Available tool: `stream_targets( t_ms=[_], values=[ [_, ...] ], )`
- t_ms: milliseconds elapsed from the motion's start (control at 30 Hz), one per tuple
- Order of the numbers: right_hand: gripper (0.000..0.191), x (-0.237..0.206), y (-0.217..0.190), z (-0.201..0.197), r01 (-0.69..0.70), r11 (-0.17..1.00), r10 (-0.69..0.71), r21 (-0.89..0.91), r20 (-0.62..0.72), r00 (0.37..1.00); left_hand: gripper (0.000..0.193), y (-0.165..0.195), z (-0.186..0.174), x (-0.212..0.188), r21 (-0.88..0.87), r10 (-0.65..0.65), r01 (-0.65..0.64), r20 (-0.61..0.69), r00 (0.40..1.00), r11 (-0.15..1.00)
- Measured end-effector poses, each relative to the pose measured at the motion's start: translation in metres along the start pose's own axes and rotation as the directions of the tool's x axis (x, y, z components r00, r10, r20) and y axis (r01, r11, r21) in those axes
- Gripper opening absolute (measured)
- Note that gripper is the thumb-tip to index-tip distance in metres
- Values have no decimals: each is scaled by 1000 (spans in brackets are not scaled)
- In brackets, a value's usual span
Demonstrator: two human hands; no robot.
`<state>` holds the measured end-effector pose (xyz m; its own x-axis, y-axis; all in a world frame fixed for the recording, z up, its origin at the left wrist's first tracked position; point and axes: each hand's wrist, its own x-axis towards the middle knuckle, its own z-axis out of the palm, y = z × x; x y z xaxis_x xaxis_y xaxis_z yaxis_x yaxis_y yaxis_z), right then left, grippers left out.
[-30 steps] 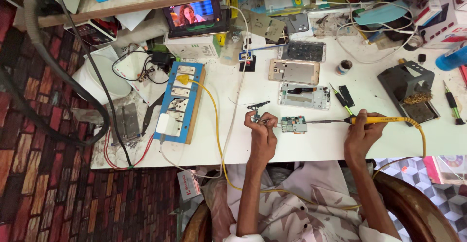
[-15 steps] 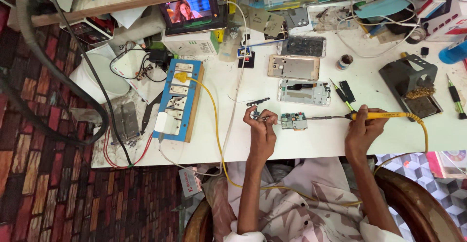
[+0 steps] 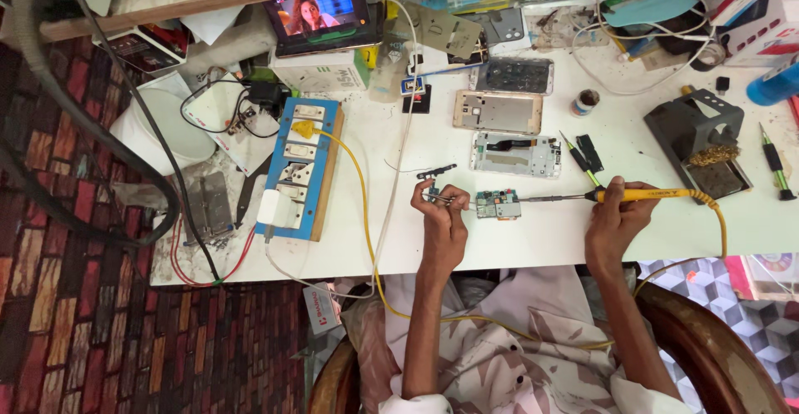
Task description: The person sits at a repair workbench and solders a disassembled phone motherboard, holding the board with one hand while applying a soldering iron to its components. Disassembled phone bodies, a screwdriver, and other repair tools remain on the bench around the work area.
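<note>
Nearest the camera: patterned shirt [image 3: 508, 356] and both forearms, w/ a wooden chair arm [image 3: 707, 331] on the right and brick-pattern floor [image 3: 75, 331] on the left.

Left hand [image 3: 443, 224] rests on the white table [image 3: 533, 235] near its front edge, fingers pinched shut on thin tweezers [image 3: 441, 200] pointing toward the circuit board [image 3: 498, 204]. Can't tell if the tweezer tips touch the board or stop just beside it.

Right hand [image 3: 614, 218] is clenched around the yellow handle of a soldering iron [image 3: 641, 194]; the metal shaft runs leftward, tip at the board's right edge. Yellow cord [image 3: 722, 231] loops off the handle over the table edge.

The board lies flat on the table between the two hands, close to the front edge.

Just behind it: small black part [image 3: 436, 171] near the left hand, white phone frame [image 3: 516, 154], screwdriver [image 3: 579, 158] beside it. Further back a gold phone frame [image 3: 498, 112] and a dark phone panel [image 3: 514, 74], small round tin [image 3: 588, 101] to their right. Right side: black iron stand [image 3: 697, 135] w/ brass wool, another screwdriver [image 3: 774, 163] past it.

Left of the work area: blue power strip [image 3: 301, 164] w/ a yellow plug and white adapter in it, metal block [image 3: 210, 204] beyond.

Far back: small screen [image 3: 320, 13] showing video, white box [image 3: 320, 71] under it, tangle of cables [image 3: 632, 56] at back right.
</note>
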<state>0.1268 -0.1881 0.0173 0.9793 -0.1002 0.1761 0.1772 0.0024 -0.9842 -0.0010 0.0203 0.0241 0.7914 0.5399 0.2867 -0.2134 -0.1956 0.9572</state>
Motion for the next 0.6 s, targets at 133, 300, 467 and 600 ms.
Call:
stream_targets(
  t_ms=[133,300,467,600],
  values=[
    [21,0,0,-1,39,999,-39,0,16,999,37,0,0,1,14,8,-8,1,1000,1000],
    [21,0,1,0,10,1000,-10,21,-6,1000,34,1,0,1,17,-18,18,-2,1000,1000],
    [21,1,1,0,16,1000,-16,3,-17,1000,33,2,0,1,14,3,-3,-9,1000,1000],
    [22,2,1,0,0,1000,0,-10,-19,1000,32,0,1,0,9,22,-22,3,1000,1000]
  ],
)
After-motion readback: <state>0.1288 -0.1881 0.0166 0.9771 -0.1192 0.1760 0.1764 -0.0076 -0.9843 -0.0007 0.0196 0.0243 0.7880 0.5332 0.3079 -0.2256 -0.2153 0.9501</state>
